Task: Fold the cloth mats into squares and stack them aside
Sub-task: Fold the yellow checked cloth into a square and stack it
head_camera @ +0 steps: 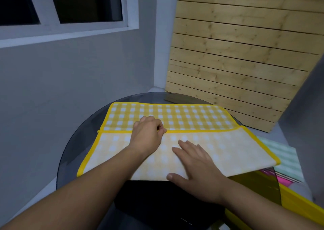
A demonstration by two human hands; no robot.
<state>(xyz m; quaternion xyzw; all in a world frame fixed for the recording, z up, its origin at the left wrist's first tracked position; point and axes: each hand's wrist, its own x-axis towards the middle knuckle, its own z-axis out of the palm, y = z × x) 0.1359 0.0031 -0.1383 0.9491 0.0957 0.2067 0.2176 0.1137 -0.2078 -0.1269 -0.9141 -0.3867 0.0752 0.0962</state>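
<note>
My left hand pinches the turned-over edge of the yellow checked mat on the table while my right hand lies spread flat on it, so only the first fold looks made, with squaring and stacking still left.

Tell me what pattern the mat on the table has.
The mat is yellow-and-white checked with yellow trim; the head view shows it.

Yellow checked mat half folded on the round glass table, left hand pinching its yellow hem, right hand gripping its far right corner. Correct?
One slip. The head view shows the right hand gripping nothing: it lies flat, fingers straight, on the folded-over pale layer of the mat. The left hand pinching the hem and the glass table are as stated.
</note>
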